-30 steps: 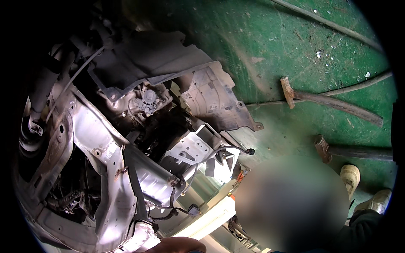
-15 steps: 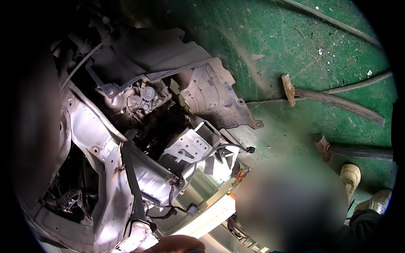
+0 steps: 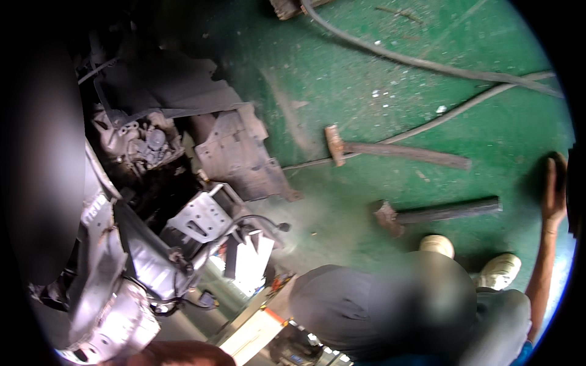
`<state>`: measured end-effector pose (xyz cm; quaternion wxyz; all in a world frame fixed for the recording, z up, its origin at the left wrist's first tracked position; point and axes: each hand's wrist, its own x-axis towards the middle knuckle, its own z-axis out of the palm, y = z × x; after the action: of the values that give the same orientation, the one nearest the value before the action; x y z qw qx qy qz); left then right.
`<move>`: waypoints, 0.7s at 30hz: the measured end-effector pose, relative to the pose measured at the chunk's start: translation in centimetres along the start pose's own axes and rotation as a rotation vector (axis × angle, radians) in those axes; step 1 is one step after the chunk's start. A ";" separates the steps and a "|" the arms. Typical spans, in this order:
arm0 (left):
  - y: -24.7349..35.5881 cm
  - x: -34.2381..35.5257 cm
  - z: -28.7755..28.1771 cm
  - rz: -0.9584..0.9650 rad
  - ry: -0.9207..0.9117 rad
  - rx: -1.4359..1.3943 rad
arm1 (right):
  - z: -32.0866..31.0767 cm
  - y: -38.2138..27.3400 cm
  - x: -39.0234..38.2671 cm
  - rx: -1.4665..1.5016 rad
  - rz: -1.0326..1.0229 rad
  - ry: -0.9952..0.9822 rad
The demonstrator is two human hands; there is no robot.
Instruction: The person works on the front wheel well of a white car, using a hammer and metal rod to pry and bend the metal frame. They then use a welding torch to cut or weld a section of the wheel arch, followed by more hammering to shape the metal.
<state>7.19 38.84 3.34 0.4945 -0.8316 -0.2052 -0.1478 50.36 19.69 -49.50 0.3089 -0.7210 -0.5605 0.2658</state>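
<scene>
At the far right edge my right hand (image 3: 553,192) reaches out over the green floor with fingers stretched, holding nothing I can see. Whether it touches the floor I cannot tell. Closest to it lie two hammers on the floor: a sledgehammer (image 3: 448,210) with a dark handle and a rusty head, and a wooden-handled hammer (image 3: 406,149) with a rusty brown head. Of my left arm (image 3: 177,354), only a blurred part shows at the lower edge, beside a pale metal vehicle part (image 3: 116,320). The fingers of that hand cannot be made out.
A stripped vehicle front (image 3: 146,256) with bare metal and a loose cable fills the left. A grey-brown cover panel (image 3: 235,155) juts from it. Hoses (image 3: 415,61) cross the green floor. My shoes (image 3: 500,268) and grey-trousered knees (image 3: 329,305) are below the hammers.
My view has swung right, so the vehicle and hammers sit farther left. My right arm and hand have come into view at the right edge.
</scene>
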 end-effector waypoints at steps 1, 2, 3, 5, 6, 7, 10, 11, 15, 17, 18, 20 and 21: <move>0.3 -0.4 -0.2 -0.041 -0.008 -0.024 | 0.3 -2.1 0.8 0.000 0.007 0.022; 0.2 -0.8 -0.2 -0.050 0.007 -0.002 | 0.2 -3.5 1.2 0.002 0.021 0.050; 0.1 -0.7 -0.2 -0.051 0.014 0.010 | -0.1 -4.1 1.3 -0.019 0.039 0.062; 0.5 -0.6 -0.3 -0.059 -0.002 -0.023 | -0.6 -5.2 1.2 -0.037 0.068 0.074; 0.8 -1.1 -0.9 -0.061 -0.045 -0.027 | 0.8 -6.2 2.1 -0.046 0.025 0.111; 1.2 -0.8 -1.3 -0.068 -0.058 -0.057 | 0.3 -6.6 2.2 -0.078 0.056 0.093; 4.3 0.1 -3.6 -0.143 -0.123 -0.212 | -0.6 -7.7 2.8 0.063 0.104 0.062; 6.4 -0.6 -3.7 -0.225 -0.165 -0.344 | -0.8 -7.5 2.2 0.165 0.088 0.040; 22.1 -11.1 0.6 -1.575 -0.967 -1.157 | 0.6 -17.0 -0.8 0.037 -0.576 -0.500; 30.6 -17.5 4.2 -2.362 -1.189 -1.458 | 3.1 -18.6 -3.8 -0.101 -0.794 -0.714; 34.3 -19.7 5.4 -2.559 -1.233 -1.404 | 4.2 -18.9 -4.7 -0.208 -0.908 -0.736; 39.3 -19.7 7.3 -2.604 -1.146 -1.448 | 5.7 -17.8 -5.3 -0.328 -0.867 -0.708; 40.7 -19.2 8.2 -2.645 -1.172 -1.453 | 6.4 -17.3 -5.4 -0.372 -0.852 -0.700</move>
<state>10.67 24.93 -40.08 0.5915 0.0676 0.7813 0.1876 33.30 18.50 -40.66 0.0531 -0.3430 -0.9072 0.2376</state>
